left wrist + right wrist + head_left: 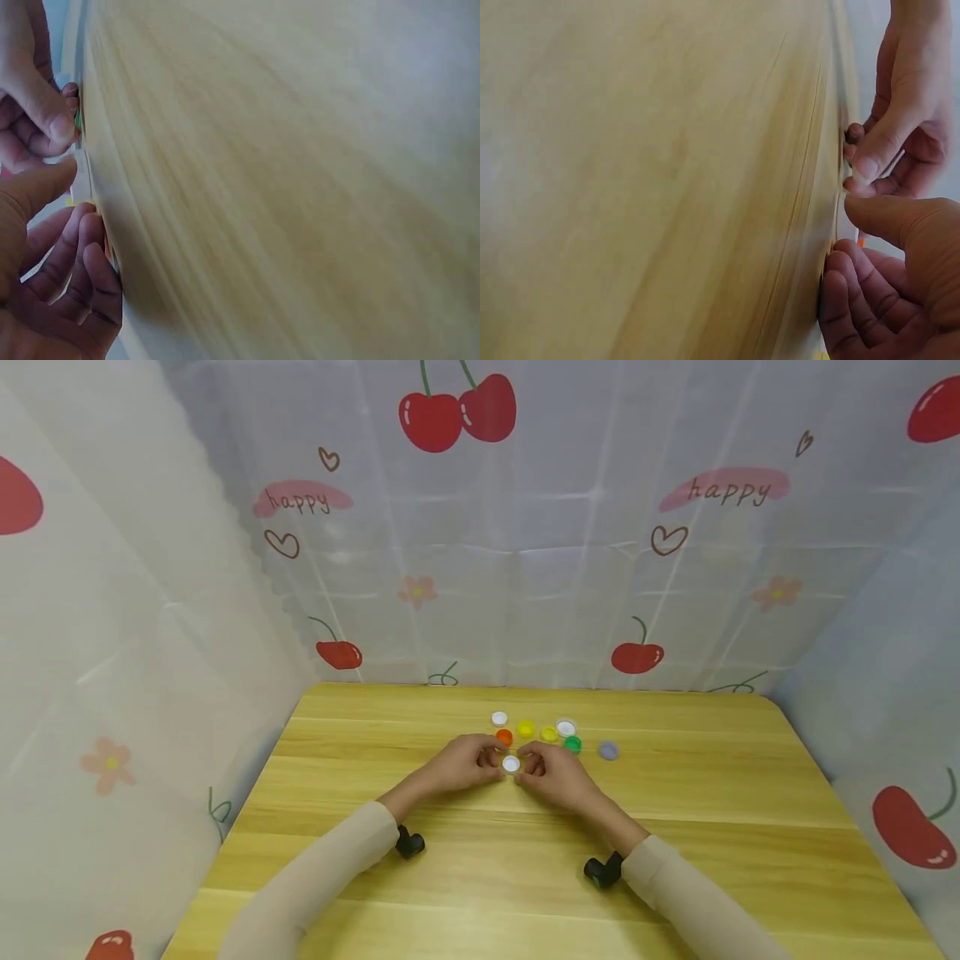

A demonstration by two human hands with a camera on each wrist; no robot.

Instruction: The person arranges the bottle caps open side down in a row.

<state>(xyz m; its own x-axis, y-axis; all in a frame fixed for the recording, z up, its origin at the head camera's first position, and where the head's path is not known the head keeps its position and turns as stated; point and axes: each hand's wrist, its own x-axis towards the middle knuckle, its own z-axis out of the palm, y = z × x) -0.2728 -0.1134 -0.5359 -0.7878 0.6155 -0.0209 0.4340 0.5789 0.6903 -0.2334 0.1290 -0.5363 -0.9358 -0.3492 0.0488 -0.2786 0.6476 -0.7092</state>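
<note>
A small white round cap (pixel 511 764) with a paler rim lies flat on the wooden table (pixel 480 877), between both hands in the head view. My left hand (pixel 467 762) grips its left side, thumb at the near edge and curled fingers at the far edge. From the right, my right hand (pixel 561 777) holds it in the same way, thumb toward me. Both wrist views look low across the tabletop, with the white cap (pixel 82 176) partly hidden behind thumb and fingers. An orange-red cap (pixel 505 737) sits just beyond the left fingertips.
Several small round caps lie past the hands: a white one (pixel 499 718), yellow ones (pixel 526 728), a clear-rimmed white one (pixel 566 727), a green one (pixel 573 744) and a grey-purple one (pixel 608 750). A cherry-printed curtain (pixel 525 610) hangs behind the table.
</note>
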